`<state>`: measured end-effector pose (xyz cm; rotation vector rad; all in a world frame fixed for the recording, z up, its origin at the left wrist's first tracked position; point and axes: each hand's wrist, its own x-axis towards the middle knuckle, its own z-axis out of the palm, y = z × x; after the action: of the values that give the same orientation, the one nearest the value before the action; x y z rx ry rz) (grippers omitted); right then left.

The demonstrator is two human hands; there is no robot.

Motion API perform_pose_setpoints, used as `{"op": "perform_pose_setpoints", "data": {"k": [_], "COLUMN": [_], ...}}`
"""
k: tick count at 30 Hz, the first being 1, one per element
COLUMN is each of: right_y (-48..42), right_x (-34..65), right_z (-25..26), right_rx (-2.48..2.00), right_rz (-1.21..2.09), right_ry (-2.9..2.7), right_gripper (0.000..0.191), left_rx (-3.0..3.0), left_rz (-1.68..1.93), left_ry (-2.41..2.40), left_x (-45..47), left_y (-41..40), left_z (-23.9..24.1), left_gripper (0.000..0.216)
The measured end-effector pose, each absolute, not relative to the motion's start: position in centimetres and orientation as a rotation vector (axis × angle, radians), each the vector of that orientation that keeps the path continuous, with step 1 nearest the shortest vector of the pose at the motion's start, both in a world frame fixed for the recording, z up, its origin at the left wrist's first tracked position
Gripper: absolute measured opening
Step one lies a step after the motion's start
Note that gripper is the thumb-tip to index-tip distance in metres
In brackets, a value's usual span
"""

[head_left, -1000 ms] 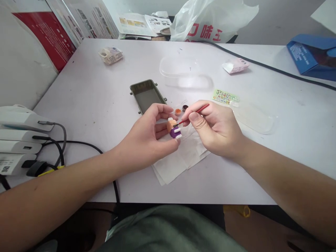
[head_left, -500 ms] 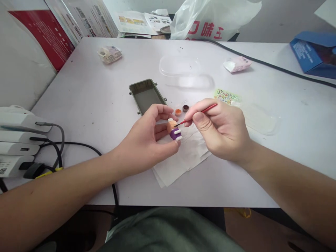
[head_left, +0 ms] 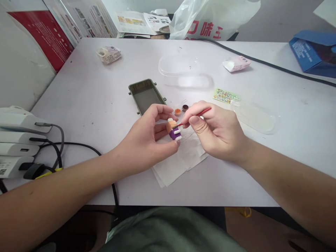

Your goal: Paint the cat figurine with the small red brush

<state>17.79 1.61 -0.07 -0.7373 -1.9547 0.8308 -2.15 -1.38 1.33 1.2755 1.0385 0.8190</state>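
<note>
Head view: what do you see in the middle?

One small figurine [head_left: 171,125], orange above and purple below, with white parts at its ends. The left hand [head_left: 145,140] holds it over the white paper sheets [head_left: 170,171], and the right hand [head_left: 216,131] brings a thin red paintbrush [head_left: 204,111] to it. I judge that the step is painting.

How can one do this step well?

I would hold the figurine steady and let only the brush make short strokes. Its dark tip is at the orange part, near the purple border, and it seems to touch, but I am not fully sure. Light pressure and little paint look wise, or one colour could smear into the other.

And the fingers?

On the left, they make a wide curve around the figurine; the thumb is at its lower white end, while the contact behind is partly hidden. On the right, thumb and index finger are closed in a narrow pinch on the brush.

Is paint near?

Yes, the orange paint pot [head_left: 177,111] and the dark paint pot [head_left: 185,107] stand on the surface [head_left: 105,105], just beyond the figurine.
</note>
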Motion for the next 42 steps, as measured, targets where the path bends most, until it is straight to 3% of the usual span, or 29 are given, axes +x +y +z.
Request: {"op": "perform_pose_setpoints", "data": {"k": [14, 22, 42], "right_y": [1.9, 1.6, 1.7], "right_x": [18.1, 17.3, 17.0], "right_z": [-0.1, -0.1, -0.3], "right_rx": [-0.696, -0.683, -0.705], "right_rz": [0.708, 0.847, 0.808], "right_ry": [-1.89, -1.883, -1.868], "right_gripper": [0.015, 0.012, 0.013], "left_rx": [1.309, 1.359, 1.462], "left_rz": [0.797, 0.824, 0.824], "left_ry": [1.046, 1.008, 1.034], "left_x": [-2.2, -2.2, -2.1], "left_y": [-1.4, -1.5, -1.5], "left_z": [1.1, 1.0, 0.8], "left_gripper": [0.043, 0.044, 0.05]}}
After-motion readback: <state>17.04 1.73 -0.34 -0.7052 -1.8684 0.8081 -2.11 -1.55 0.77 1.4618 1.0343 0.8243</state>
